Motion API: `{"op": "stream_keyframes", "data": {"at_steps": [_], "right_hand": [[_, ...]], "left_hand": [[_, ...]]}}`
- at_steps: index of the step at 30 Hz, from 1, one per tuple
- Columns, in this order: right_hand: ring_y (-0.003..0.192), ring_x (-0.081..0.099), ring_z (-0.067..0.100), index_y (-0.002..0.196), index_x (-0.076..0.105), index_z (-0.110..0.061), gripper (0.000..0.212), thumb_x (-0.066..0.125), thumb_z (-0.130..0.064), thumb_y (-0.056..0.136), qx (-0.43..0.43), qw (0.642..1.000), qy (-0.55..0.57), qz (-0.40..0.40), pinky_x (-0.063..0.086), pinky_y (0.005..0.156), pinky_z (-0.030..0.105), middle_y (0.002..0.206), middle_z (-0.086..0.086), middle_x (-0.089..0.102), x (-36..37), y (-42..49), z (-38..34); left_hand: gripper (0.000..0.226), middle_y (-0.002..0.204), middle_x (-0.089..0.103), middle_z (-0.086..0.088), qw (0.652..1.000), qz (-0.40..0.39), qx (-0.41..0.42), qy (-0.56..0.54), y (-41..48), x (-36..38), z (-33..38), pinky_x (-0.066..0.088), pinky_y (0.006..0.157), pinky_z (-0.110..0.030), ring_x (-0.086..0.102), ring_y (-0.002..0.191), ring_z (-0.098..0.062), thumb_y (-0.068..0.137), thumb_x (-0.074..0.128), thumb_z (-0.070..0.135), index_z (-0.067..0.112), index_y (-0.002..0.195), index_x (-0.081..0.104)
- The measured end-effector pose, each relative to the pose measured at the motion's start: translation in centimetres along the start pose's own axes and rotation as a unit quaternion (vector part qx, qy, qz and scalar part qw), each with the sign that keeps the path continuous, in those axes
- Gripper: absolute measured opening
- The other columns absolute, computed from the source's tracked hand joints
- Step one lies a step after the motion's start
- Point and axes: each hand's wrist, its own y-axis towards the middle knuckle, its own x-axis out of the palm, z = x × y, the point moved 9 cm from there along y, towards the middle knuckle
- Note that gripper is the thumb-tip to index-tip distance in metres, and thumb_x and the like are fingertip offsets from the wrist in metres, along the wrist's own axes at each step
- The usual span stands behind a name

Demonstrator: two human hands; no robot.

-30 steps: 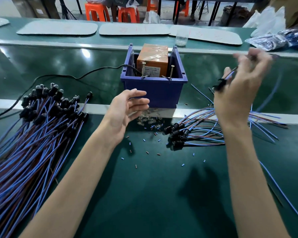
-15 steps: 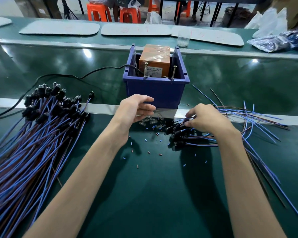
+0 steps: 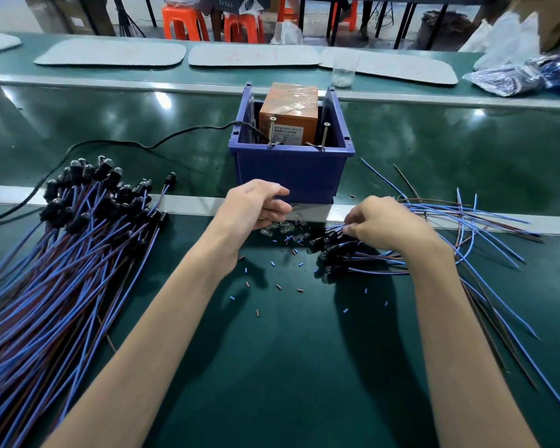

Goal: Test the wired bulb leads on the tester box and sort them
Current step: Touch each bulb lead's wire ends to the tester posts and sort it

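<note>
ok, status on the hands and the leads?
Left hand curled over loose bulbs, grip unclear. Right hand pinching into right lead pile. Tester box untouched.

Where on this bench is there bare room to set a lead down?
Bare mat lies between the forearms, nearer than the cut insulation bits. The belt right of the blue bin is also free. Crowded: the big lead pile at left, the small pile under the right hand, loose bulbs by the left hand.
</note>
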Motion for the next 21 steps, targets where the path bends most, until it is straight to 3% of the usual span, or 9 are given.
{"op": "stream_keyframes", "data": {"at_steps": [4,7,8,10,13,17,21], "right_hand": [[0.101,0.056,0.031,0.107,0.069,-0.014,0.027,0.057,-0.033,0.093,-0.011,0.999,-0.012,-0.03,0.048,0.084,0.034,0.11,0.011,0.064,0.7,0.1,-0.2],[0.099,0.056,0.03,0.105,0.07,-0.013,0.028,0.055,-0.034,0.094,-0.012,0.999,-0.003,-0.03,0.047,0.081,0.033,0.108,0.011,0.065,0.7,0.1,-0.1],[0.099,0.056,0.029,0.105,0.07,-0.013,0.028,0.055,-0.034,0.094,-0.013,0.999,0.0,-0.032,0.046,0.079,0.032,0.107,0.011,0.065,0.7,0.1,-0.1],[0.1,0.056,0.029,0.106,0.069,-0.012,0.029,0.054,-0.034,0.095,-0.014,0.999,0.002,-0.034,0.045,0.079,0.032,0.108,0.011,0.065,0.7,0.0,-0.1],[0.103,0.056,0.03,0.109,0.067,-0.01,0.032,0.054,-0.036,0.095,-0.012,0.999,0.004,-0.032,0.048,0.087,0.034,0.112,0.011,0.065,0.6,0.1,0.0],[0.105,0.056,0.03,0.112,0.066,-0.012,0.033,0.053,-0.037,0.095,-0.014,0.999,0.002,-0.035,0.048,0.091,0.037,0.115,0.01,0.064,0.6,0.2,-0.2],[0.113,0.054,0.028,0.123,0.062,-0.017,0.037,0.053,-0.039,0.095,-0.018,0.999,0.012,-0.039,0.043,0.092,0.033,0.124,0.007,0.061,0.6,0.1,-0.4]], "left_hand": [[0.016,0.064,0.068,0.013,0.998,-0.015,0.006,0.067,0.2,0.0,-0.2,0.043,0.059,-0.009,0.059,0.058,-0.001,0.097,0.05,0.026,0.022,0.089,0.063],[0.013,0.068,0.07,0.012,0.981,-0.055,0.006,0.184,0.4,-1.3,-0.3,0.041,0.055,-0.004,0.059,0.055,0.002,0.09,0.061,0.037,0.024,0.088,0.064],[0.015,0.071,0.072,0.01,0.974,-0.034,0.01,0.224,0.7,-2.8,-0.2,0.044,0.058,-0.006,0.06,0.056,0.001,0.087,0.065,0.04,0.025,0.087,0.066],[0.019,0.081,0.072,0.007,0.939,0.085,0.019,0.332,1.2,-7.5,0.3,0.052,0.072,-0.021,0.066,0.073,-0.009,0.08,0.071,0.044,0.026,0.087,0.068],[0.029,0.103,0.071,0.003,0.841,0.246,0.0,0.483,0.6,-13.2,1.1,0.048,0.086,-0.037,0.062,0.103,-0.028,0.078,0.07,0.043,0.03,0.104,0.067],[0.041,0.12,0.063,-0.017,0.78,0.251,-0.048,0.571,1.1,-14.5,-1.4,0.046,0.087,-0.042,0.057,0.111,-0.041,0.084,0.065,0.033,0.021,0.123,0.061],[0.033,0.115,0.063,-0.022,0.769,0.282,-0.019,0.573,1.2,-14.5,-2.0,0.046,0.084,-0.045,0.057,0.106,-0.045,0.087,0.06,0.023,0.016,0.119,0.064]]}}
